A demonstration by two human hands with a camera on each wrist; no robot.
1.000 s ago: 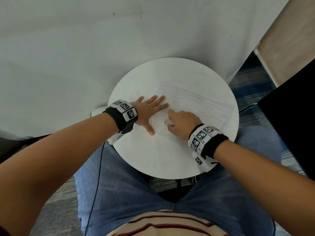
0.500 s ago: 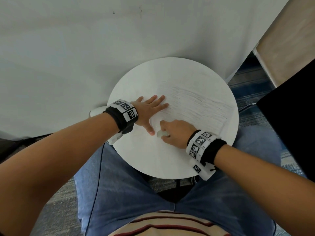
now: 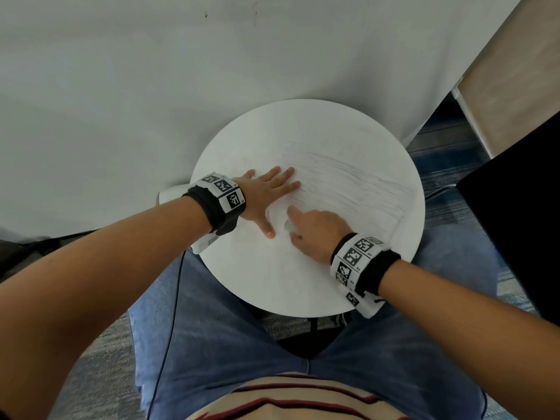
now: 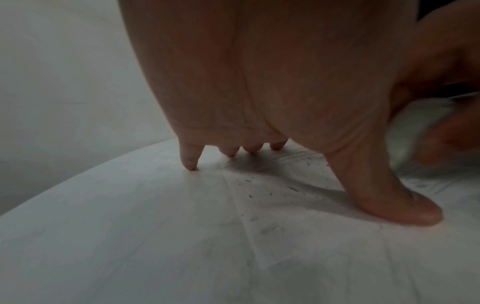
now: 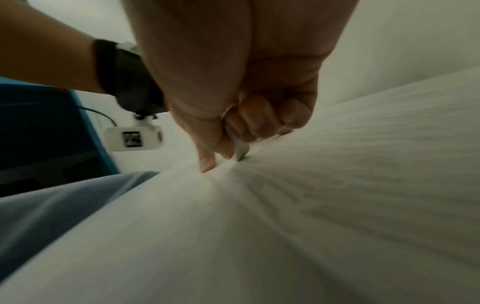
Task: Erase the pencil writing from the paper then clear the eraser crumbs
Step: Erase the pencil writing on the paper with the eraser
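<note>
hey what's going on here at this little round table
A person seated at a small round white table is erasing pencil lines from a sheet of paper. The left hand lies flat with fingers spread, pinning the paper's near-left part. The right hand holds a white eraser in a curled grip and presses it to the sheet beside the left thumb. Many lines still cover the far right of the paper, and dark eraser crumbs lie under the left palm, not yet cleared.
</note>
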